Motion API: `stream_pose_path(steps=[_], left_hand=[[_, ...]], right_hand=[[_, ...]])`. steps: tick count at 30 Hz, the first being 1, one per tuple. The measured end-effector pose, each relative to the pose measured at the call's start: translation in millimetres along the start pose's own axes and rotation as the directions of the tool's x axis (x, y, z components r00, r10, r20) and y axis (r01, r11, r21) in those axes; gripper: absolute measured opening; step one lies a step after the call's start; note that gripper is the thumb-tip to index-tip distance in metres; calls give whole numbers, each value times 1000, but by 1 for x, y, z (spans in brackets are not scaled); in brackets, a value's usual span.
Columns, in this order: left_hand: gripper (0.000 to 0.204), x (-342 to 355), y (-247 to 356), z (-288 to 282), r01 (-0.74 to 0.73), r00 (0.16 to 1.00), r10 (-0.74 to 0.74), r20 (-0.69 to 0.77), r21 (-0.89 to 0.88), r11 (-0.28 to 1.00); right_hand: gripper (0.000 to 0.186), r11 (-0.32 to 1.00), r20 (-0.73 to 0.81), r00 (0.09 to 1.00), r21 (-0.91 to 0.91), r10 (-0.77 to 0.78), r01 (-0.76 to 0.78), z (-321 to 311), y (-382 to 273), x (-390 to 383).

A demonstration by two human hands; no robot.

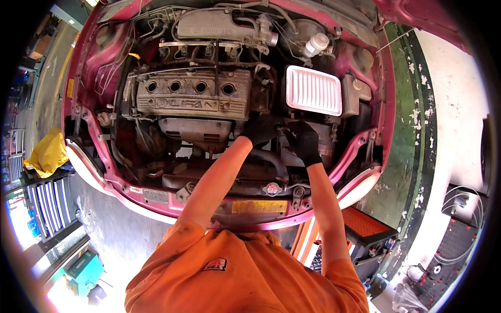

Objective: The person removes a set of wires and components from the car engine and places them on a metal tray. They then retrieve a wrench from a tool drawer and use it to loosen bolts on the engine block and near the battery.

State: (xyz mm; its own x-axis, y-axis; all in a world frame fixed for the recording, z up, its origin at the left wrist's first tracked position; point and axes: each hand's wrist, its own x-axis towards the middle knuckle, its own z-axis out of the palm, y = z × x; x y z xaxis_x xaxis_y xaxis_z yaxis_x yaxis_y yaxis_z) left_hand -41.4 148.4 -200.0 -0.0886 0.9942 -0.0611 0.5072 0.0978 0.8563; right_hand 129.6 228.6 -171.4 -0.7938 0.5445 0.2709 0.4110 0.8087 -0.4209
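Observation:
My left hand [262,130] and my right hand [303,142], both in black gloves, meet over the engine bay of a pink car. Their fingers are closed at a small dark part between them, too small and shadowed to name. A dark box-like part [321,136] lies beside and behind my right hand. Just beyond stands a white pleated air filter [313,91], face up. To the left of my hands is the grey valve cover [177,101] with several round holes along it. A metal heat shield [195,128] sits below that cover, and a dark hose [276,160] runs under my wrists.
The radiator cap [272,189] and front crossmember lie beneath my forearms. A white-capped fluid reservoir [315,44] stands far right, with a pale plastic tank [356,96] nearby. An orange-topped tool cart [368,229] is behind the right fender; a yellow cover [47,154] lies at left.

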Motion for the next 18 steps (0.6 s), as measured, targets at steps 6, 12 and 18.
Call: stream_pose_path(steps=[6,12,18], left_hand=[[39,-14,6,-5,-102,995,100,-24,-121,987],[36,-13,-13,3,-68,998,70,11,-102,992],[36,-11,-20,3,-110,994,112,4,-164,980]], right_hand=[[13,1000,29,1000,0,0,0,3,4,-1],[17,1000,60,998,-18,9,-8,0,-3,1],[21,996,91,995,-84,51,-43,-2,-7,4]])
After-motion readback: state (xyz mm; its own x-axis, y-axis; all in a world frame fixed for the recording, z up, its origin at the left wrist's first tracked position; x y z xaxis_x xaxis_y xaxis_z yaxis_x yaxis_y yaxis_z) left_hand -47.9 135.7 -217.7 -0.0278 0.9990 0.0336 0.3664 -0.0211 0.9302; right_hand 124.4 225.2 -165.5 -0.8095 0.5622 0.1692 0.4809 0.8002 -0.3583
